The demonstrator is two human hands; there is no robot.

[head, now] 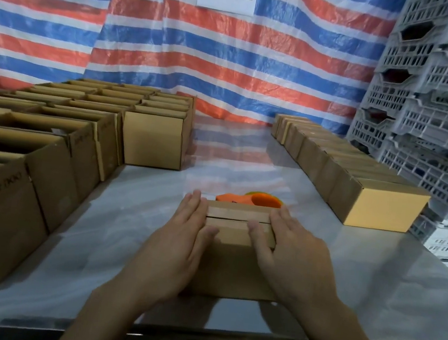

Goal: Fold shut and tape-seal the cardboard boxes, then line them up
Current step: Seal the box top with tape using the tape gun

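We are standing at a pale table [372, 287] hung round with striped tarp [231, 57], grey crates [437, 97] stacking up at our right. A block of open-topped boxes [50, 148] is filling the left side, and a row of closed boxes [357, 180] is running along the right. We are working on the cardboard box [230, 269] sitting straight ahead near the table's front edge. Its top flaps are lying folded down, and their untaped seam [236, 220] is running left to right between our hands. The orange tape dispenser [255, 200] is lying just beyond the box, slightly right, so our right hand is the nearer one to it. Our left hand [176, 248] is pressing flat on the left end of the top and our right hand [290, 260] on the right end, fingers straight, gripping nothing.
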